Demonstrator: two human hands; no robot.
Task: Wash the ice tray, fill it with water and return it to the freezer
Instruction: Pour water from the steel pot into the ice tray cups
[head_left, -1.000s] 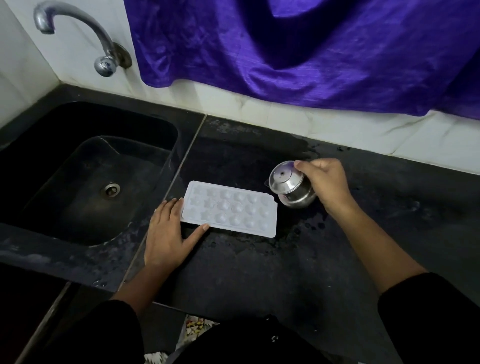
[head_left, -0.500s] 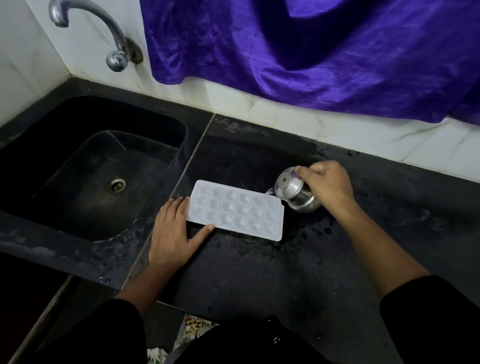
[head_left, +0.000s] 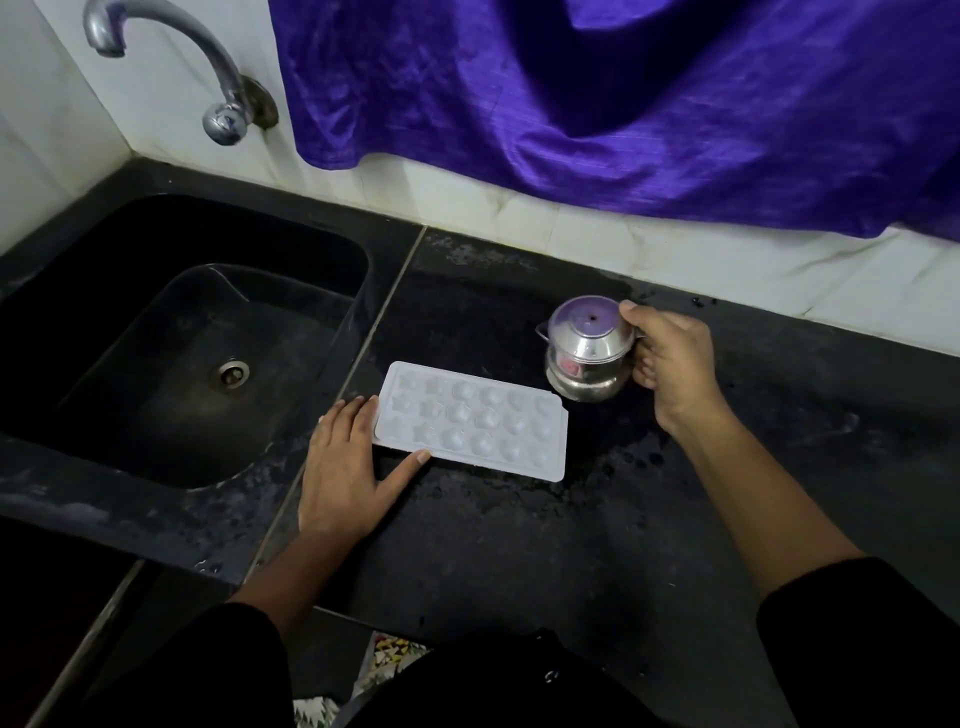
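A white ice tray (head_left: 472, 421) with several round and star-shaped cells lies flat on the wet black counter (head_left: 519, 545), just right of the sink. My left hand (head_left: 348, 467) lies flat on the counter, its fingers and thumb touching the tray's left end and near corner. My right hand (head_left: 670, 358) grips a small steel pot (head_left: 587, 353) just past the tray's far right corner. The pot looks upright, at or just above the counter.
A black sink (head_left: 156, 322) with a drain fills the left side, under a wall-mounted steel tap (head_left: 208, 83). A purple cloth (head_left: 623, 104) hangs over the white tiled wall behind the counter. Water spots cover the counter around the tray.
The steel pot was tilted toward the tray's right end; my right hand has since drawn it back and up to upright. My left hand and the tray have stayed put.
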